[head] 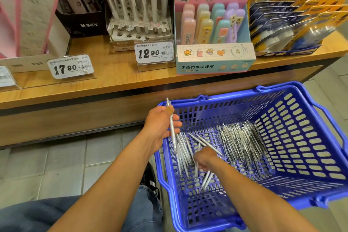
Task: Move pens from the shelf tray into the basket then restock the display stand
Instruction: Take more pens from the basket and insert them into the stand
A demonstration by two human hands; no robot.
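I have my left hand above the near-left corner of the basket, fingers curled round one white pen that stands almost upright, tip down toward the pile. My right hand is down inside the basket among the loose pens; its fingers are bent into them, but whether they already pinch one I cannot tell, since the back of the hand hides the tips. A larger bundle lies to the right on the basket floor, packed side by side.

The stand sits up on the shelf behind the 12.90 tag, with a few pens upright at the back and many front holes bare, so I judge I am in the restocking half, gathering a handful.

To do it well, I would pick from the loose pens first, since they lie crossed and lift free one at a time. I would pass each into the left hand so all tips point the same way, which saves turning them at the stand. I should keep the left grip loose enough to take more but not so loose that the upright pen slides out. At the stand I would fill front holes first, so later pens do not have to reach over a row
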